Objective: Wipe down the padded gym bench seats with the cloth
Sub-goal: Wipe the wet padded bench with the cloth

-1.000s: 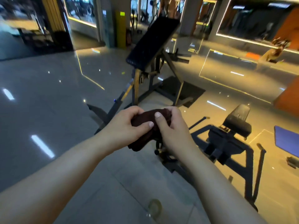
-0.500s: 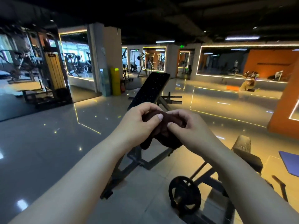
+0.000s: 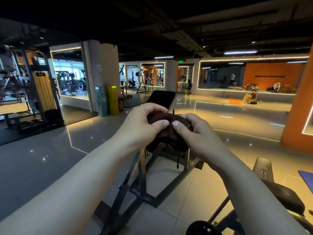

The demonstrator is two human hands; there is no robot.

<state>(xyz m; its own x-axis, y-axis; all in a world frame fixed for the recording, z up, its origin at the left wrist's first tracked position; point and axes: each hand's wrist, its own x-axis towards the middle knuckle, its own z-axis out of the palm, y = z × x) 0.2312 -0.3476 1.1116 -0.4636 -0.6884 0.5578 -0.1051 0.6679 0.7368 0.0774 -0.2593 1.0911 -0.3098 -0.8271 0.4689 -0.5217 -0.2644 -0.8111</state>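
A dark brown cloth [image 3: 169, 138] is bunched in front of me, held by both hands. My left hand [image 3: 142, 126] pinches its upper left part and my right hand [image 3: 194, 133] grips its right side, thumbs nearly touching. Behind the cloth a black padded inclined bench pad [image 3: 161, 98] rises on a dark metal frame [image 3: 144, 180]; most of the pad is hidden by my hands. A second black padded seat [image 3: 286, 195] sits low at the right, partly behind my right forearm.
A weight plate [image 3: 201, 228] lies at the bottom edge near the right bench. A blue mat [image 3: 307, 178] is at the far right. A yellow bin [image 3: 113, 100] and a pillar stand behind, weight machines [image 3: 25, 92] at the left. A person sits on the floor far right.
The view has tilted up from the floor to the room. Both hands stay closed on the cloth, raised higher in view, with the thumbs drawn closer together.
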